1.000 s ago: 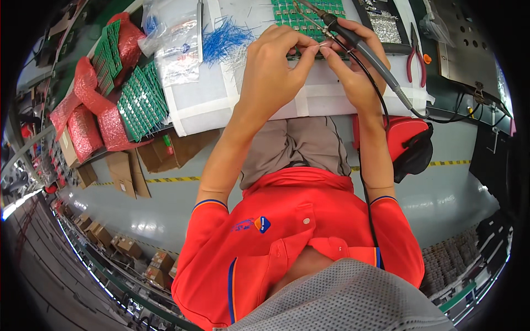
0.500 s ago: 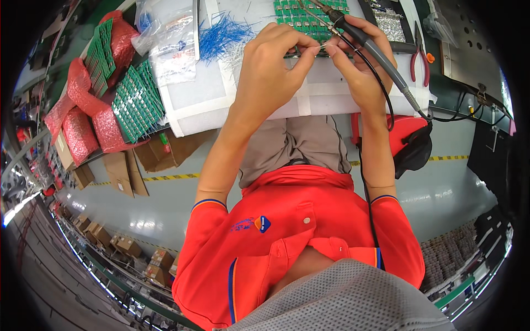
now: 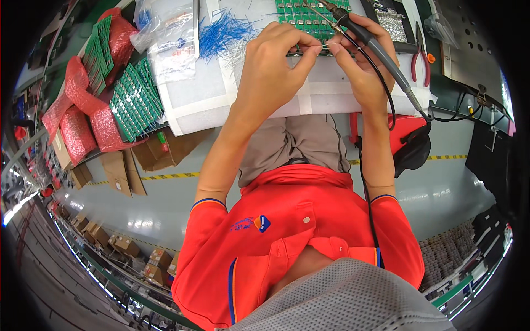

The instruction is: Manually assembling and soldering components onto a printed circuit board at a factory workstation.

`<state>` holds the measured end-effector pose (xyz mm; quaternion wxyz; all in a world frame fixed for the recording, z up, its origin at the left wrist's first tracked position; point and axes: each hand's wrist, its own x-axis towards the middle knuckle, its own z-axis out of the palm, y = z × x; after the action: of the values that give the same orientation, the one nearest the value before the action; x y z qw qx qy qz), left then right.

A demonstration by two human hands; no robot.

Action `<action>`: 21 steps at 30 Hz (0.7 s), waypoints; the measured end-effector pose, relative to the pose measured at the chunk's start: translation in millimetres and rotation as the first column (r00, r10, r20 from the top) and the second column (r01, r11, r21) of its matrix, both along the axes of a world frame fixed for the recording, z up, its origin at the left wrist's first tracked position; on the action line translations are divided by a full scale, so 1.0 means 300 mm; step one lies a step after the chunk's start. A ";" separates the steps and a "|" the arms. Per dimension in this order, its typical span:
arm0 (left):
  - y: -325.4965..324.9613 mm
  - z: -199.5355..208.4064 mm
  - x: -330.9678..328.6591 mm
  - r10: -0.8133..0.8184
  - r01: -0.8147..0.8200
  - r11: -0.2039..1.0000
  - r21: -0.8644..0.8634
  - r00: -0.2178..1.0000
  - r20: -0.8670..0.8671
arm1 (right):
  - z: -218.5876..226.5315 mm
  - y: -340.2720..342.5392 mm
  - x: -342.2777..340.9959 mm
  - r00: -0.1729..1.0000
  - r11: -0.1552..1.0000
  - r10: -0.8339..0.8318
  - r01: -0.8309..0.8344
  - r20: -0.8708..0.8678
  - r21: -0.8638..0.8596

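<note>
Thumb and forefinger of my left hand (image 3: pixel 270 71) are closed on one end of a short, thin white wire (image 3: pixel 326 46). My right hand (image 3: pixel 367 80) pinches the wire's other end between its fingertips. That same hand also carries a soldering iron (image 3: pixel 381 47) with a grey handle, lying across the fingers, its metal tip pointing to the upper left. Beneath the tip lies a panel of small green circuit boards (image 3: pixel 309 16), partly hidden by my hands. Loose blue wires (image 3: pixel 221 36) and white wires (image 3: pixel 236 52) are heaped left of my left hand.
Red-handled pliers (image 3: pixel 420 63) rest right of my right hand, near a tray of silvery shavings (image 3: pixel 391 25). The iron's cord runs off to the right. At left are green board panels (image 3: pixel 135 102), red bubble wrap (image 3: pixel 77 132) and a clear plastic bag (image 3: pixel 174 55).
My right hand and the soldering iron have shifted slightly to the right and down. Both hands keep their pinch on the white wire.
</note>
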<state>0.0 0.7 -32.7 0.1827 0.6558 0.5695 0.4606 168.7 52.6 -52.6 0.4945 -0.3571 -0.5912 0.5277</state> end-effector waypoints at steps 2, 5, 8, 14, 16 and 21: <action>-0.003 0.001 0.003 0.012 -0.012 1.000 -0.010 1.000 0.027 | -0.004 0.002 0.000 1.000 1.000 0.009 -0.009 -0.019 0.004; -0.001 0.005 0.010 0.038 -0.038 0.999 -0.004 0.997 0.067 | -0.011 0.003 -0.001 1.000 0.999 0.002 -0.001 -0.026 0.038; -0.001 0.008 0.013 0.057 -0.058 0.998 0.011 0.995 0.079 | -0.003 -0.002 -0.003 1.000 1.000 -0.020 0.020 0.001 0.001; -0.008 -0.003 0.010 0.054 -0.054 0.999 -0.005 0.995 0.087 | -0.006 -0.005 -0.001 1.000 1.000 0.005 -0.005 -0.010 0.009; -0.009 -0.005 0.005 0.052 -0.051 0.999 -0.010 0.995 0.091 | -0.007 -0.008 -0.001 1.000 1.000 -0.009 0.009 0.014 0.010; -0.009 0.007 -0.045 0.091 -0.091 0.995 0.036 0.996 0.000 | -0.015 0.000 0.014 0.991 0.983 -0.134 0.133 0.001 0.123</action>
<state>-13.7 -2.0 -30.7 0.1492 0.6329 0.5905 0.4781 172.9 52.7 -57.1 0.5470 -0.3674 -0.5995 0.4543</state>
